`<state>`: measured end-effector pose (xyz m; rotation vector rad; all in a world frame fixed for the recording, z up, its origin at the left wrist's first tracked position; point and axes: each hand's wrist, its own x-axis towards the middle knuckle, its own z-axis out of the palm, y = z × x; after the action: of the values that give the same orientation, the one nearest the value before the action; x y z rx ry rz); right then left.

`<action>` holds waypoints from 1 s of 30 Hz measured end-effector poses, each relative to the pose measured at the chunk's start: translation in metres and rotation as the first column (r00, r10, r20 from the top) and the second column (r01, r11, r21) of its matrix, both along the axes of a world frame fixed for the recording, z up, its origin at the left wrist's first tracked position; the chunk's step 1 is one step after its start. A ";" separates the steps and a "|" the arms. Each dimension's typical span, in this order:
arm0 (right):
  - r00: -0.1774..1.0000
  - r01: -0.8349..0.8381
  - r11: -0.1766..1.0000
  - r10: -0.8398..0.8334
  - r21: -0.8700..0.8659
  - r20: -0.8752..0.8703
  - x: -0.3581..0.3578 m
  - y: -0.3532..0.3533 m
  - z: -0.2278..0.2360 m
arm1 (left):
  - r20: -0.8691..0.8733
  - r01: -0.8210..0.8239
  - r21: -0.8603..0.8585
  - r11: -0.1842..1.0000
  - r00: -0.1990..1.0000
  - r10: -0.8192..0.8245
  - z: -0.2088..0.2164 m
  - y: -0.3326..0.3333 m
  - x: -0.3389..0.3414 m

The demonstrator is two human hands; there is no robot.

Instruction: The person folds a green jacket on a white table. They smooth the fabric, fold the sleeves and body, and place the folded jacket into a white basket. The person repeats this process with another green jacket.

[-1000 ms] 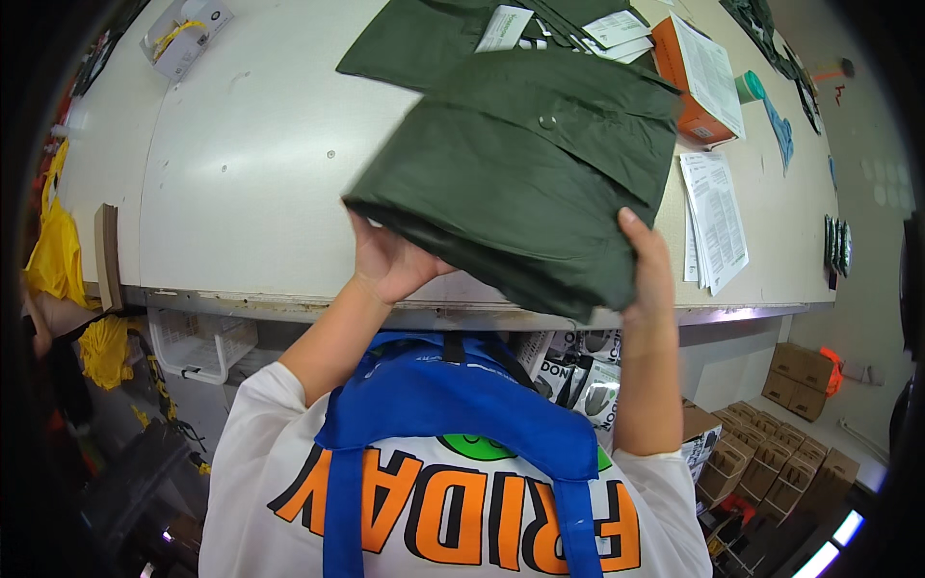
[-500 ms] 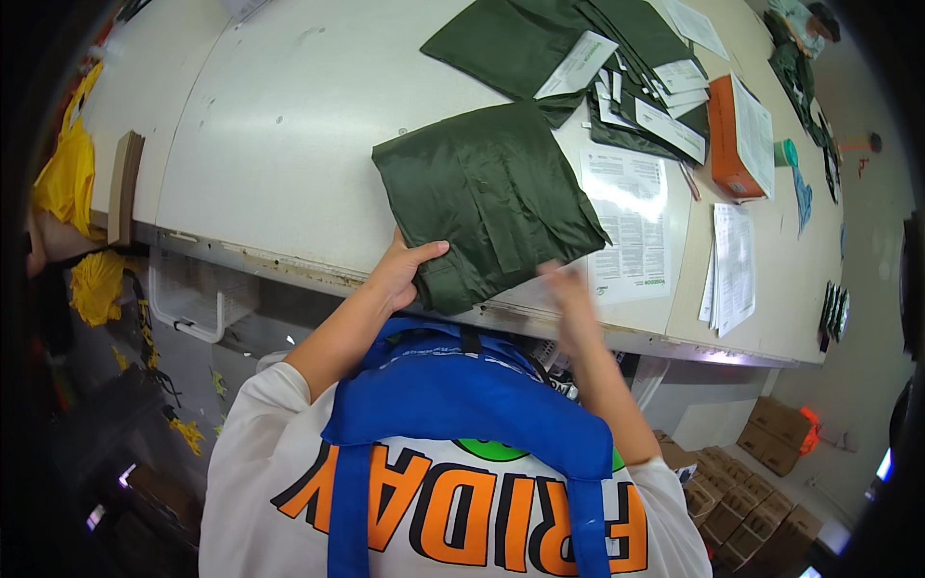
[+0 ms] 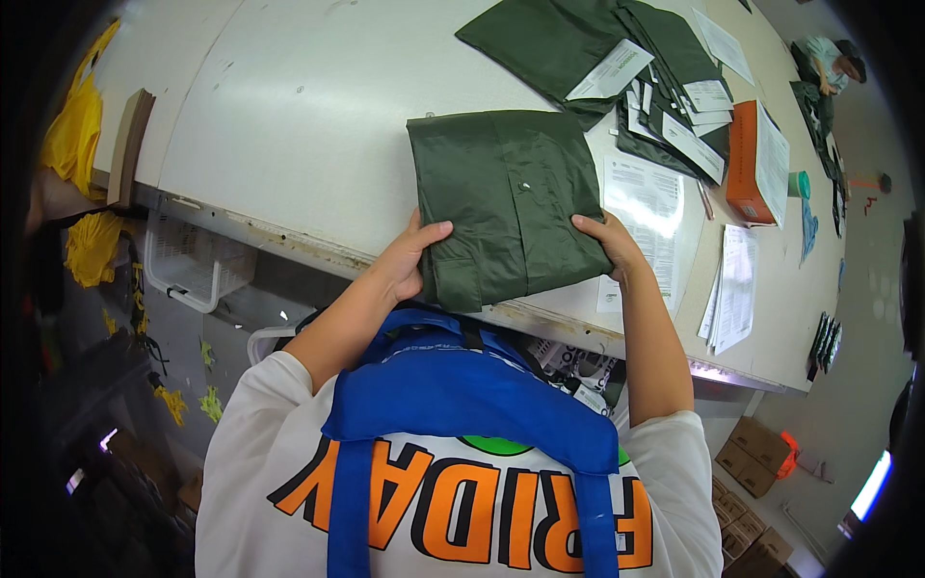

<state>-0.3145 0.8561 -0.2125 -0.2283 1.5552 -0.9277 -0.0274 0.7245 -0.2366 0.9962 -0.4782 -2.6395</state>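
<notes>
In the head view, the dark green garment [image 3: 515,217] sits at the centre of the frame, folded into a rough square, its lower edge at the front edge of the white table [image 3: 289,144]. I judge the folding mostly done: the sides are tucked in, and a small round fastener [image 3: 525,187] shows on top. What seems left is tidiness, since creases run across the face and the lower left corner bulges unevenly. I see no card on mine, while white cards [image 3: 612,69] lie on the other green pieces [image 3: 540,48] at the upper right.

My left hand [image 3: 397,262] grips the garment's left edge, thumb on top, the other fingers mostly hidden beneath. My right hand [image 3: 615,246] pinches the right edge in the same way, thumb lying flat on the cloth. Both are partly closed around the fold; whether they lift it clear of the table, I cannot tell. Just beyond my right hand lies a printed sheet [image 3: 665,207], with an orange box [image 3: 744,164] farther toward the frame's right.
</notes>
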 end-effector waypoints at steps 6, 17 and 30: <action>0.999 -0.032 0.999 0.032 -0.021 -0.013 0.007 0.001 -0.003 | -0.004 0.131 0.226 0.965 0.991 -0.134 -0.013 0.002 0.006; -0.037 -0.551 0.795 0.282 0.255 -0.959 0.111 -0.019 0.050 | 0.462 0.116 -0.211 0.971 0.887 -0.006 -0.027 0.072 -0.020; -0.021 -0.508 0.705 0.565 0.496 -0.825 0.123 -0.021 0.031 | 0.168 0.512 -0.056 0.857 0.851 -0.498 0.036 0.021 0.008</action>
<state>-0.1920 0.8353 -0.1817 -1.5722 2.2964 0.0825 -0.0197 0.7455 -0.2009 1.1717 -1.0251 -2.9598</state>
